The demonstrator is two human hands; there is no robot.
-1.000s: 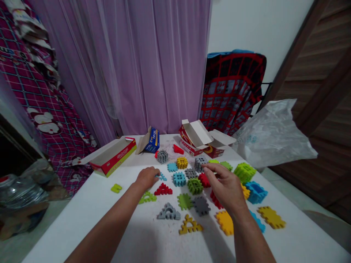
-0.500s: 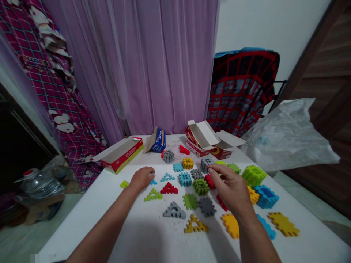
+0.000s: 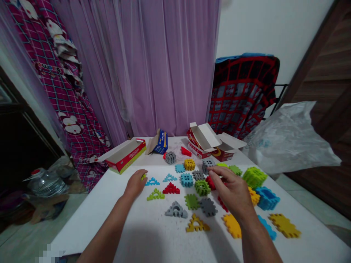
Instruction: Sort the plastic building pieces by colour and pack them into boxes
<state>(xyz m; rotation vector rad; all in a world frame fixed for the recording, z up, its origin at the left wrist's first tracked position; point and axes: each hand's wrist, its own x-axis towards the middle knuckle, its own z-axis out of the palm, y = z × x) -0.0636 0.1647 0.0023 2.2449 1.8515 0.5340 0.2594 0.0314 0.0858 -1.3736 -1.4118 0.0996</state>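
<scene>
My left hand [image 3: 136, 183] is over the left half of the table, its fingers closed on a small yellow-green plastic block piece [image 3: 143, 176]. Just right of it lies a blue triangular piece [image 3: 152, 181], with a green triangle [image 3: 155, 195] and a red triangle [image 3: 171, 188] nearby. My right hand [image 3: 231, 188] hovers over the right-hand pieces, thumb and index tips close together; whatever lies between them is hidden. Behind those fingertips sits a grey block [image 3: 207, 166]. Red pieces show partly beneath the hand, and a round-holed green block [image 3: 202, 187] is to its left.
Opened cardboard boxes stand along the back: a red one [image 3: 127, 157], a blue one [image 3: 161, 141] and red-and-white ones [image 3: 199, 142]. At the right are a lime block [image 3: 255, 176], a blue block [image 3: 267, 198] and a plastic bag [image 3: 290, 140]. Yellow flat pieces [image 3: 284, 225] lie in front.
My left hand has moved back to the left and picked up the yellow-green piece from the table. The blue triangle is now uncovered. My right hand stays about where it was; the view shifts slightly.
</scene>
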